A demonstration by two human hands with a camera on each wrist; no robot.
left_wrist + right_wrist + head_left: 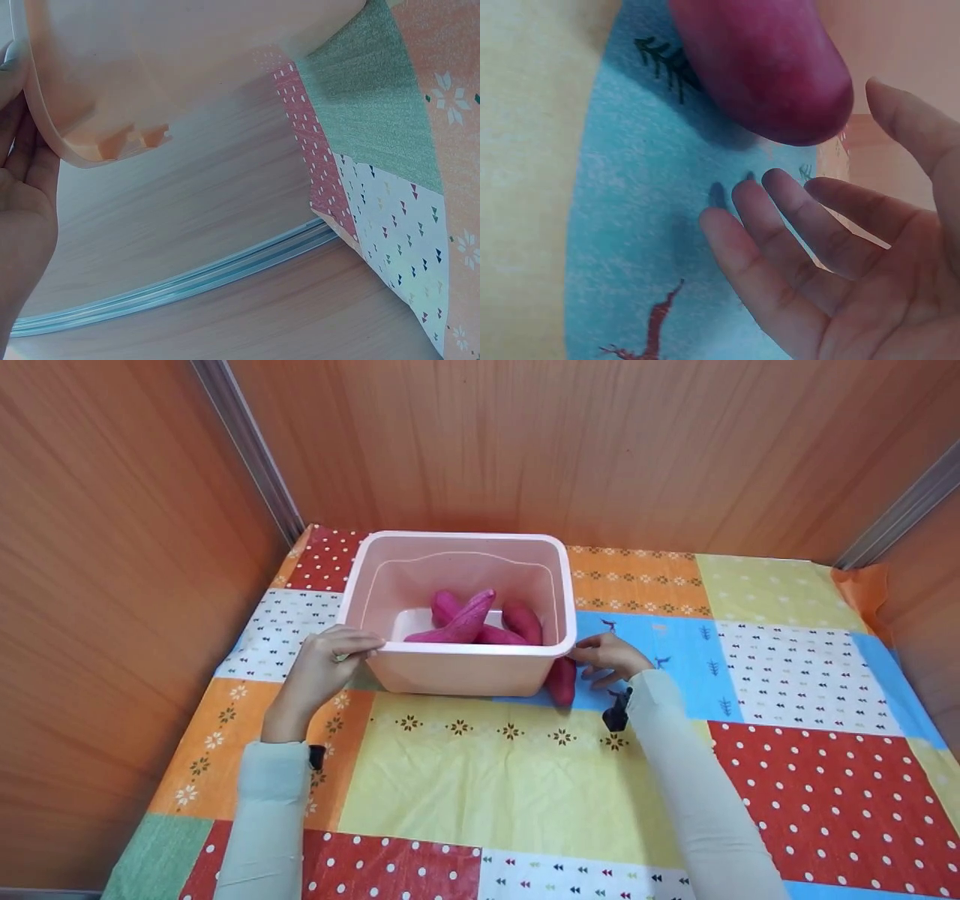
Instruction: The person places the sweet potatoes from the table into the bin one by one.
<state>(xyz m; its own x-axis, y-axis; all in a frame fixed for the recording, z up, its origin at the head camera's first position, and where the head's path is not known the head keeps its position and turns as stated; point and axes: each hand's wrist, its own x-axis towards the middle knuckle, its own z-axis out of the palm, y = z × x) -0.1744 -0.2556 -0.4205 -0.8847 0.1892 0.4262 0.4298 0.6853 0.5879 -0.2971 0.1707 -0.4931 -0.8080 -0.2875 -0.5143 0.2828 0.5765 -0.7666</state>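
A pale pink plastic bin point(457, 673) stands on the patterned cloth with several magenta sweet potatoes point(461, 622) inside. My left hand point(322, 667) pinches its rim at the near left corner; in the left wrist view, the left hand point(26, 210) holds the rim between thumb and fingers. One more sweet potato point(562, 684) lies outside, against the bin's right side, its far end hidden by the bin's corner. Just right of it is my right hand point(611, 656). The right wrist view shows that hand point(877, 277) with spread fingers, apart from the sweet potato point(772, 75).
A patchwork-print cloth point(525, 780) covers the table. Wood-grain panels point(562, 450) rise behind and at both sides, with a metal strip point(251, 442) in the left corner. The bin stands close to the back panel.
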